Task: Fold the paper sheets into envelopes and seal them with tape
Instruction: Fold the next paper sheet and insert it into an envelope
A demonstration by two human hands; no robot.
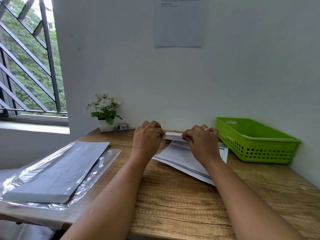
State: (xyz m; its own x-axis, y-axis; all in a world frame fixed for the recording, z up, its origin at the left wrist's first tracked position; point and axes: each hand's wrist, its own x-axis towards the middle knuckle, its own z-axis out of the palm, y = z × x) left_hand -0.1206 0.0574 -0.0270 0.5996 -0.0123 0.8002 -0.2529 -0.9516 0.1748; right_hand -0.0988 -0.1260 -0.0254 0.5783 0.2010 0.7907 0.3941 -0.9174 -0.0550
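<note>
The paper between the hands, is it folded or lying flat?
Partly folded: the left hand and right hand pinch its far edge, raised and turned back over the paper; the rest lies flat on the table.

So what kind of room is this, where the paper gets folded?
Probably a small paperwork corner in a home or office: a wooden desk pushed against the wall, a stack of paper sheets by the window, a green basket, and a printed sheet mid-fold.
</note>
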